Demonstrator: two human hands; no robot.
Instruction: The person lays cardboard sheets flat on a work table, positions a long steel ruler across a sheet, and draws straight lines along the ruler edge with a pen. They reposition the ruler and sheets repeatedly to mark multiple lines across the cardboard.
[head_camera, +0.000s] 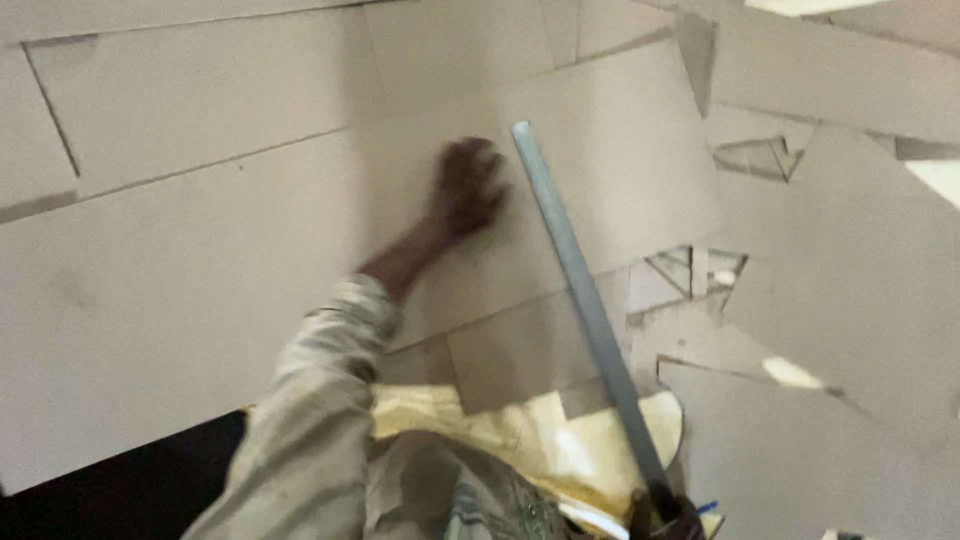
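Note:
My left hand (468, 185) reaches forward and lies on a large sheet of pale cardboard (200, 270), fingers spread against its surface; the hand is blurred. Just right of it a long grey metal ruler (580, 290) runs diagonally from near the hand down to the bottom edge. My right hand (665, 515) grips the ruler's near end at the bottom of the view, only partly in frame. The ruler's far tip rests on the cardboard beside my left hand.
Many overlapping cardboard sheets and offcuts (840, 260) cover the floor to the right and behind. A yellowish cloth (560, 440) lies near my body. A dark gap (120, 480) shows at the lower left.

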